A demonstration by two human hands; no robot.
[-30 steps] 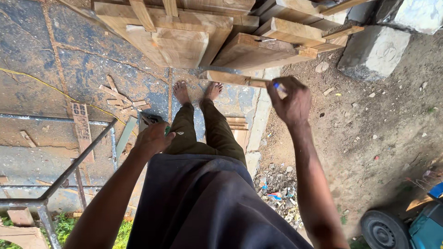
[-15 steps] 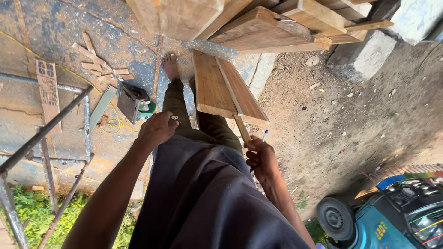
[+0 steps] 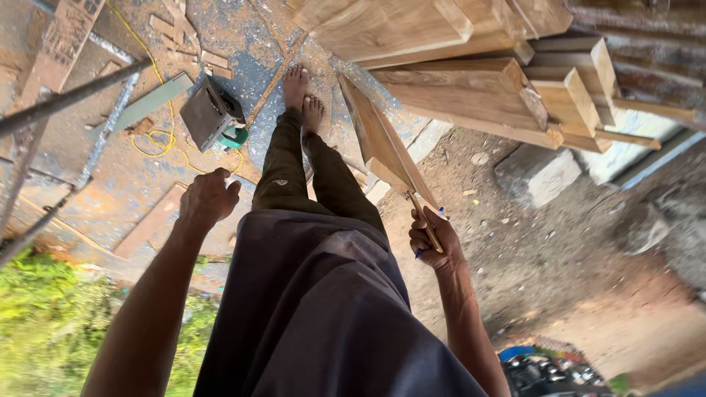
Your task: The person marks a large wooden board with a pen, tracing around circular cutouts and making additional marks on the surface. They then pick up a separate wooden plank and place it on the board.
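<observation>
Right hand at 4 o'clock: I see it gripping the wooden board by its near end, a blue pen tucked in, probably to carry both | left hand at 9 o'clock: loosely curled, holding nothing | stacked timber at 1 o'clock | dusty concrete floor, dirt beyond, outdoors.

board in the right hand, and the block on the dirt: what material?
Board: bare, unfinished wood by its tan colour, visible grain and sawn edges; the right hand grips its near end. Block: probably concrete or stone, being grey, rough and matte with chipped corners.
</observation>
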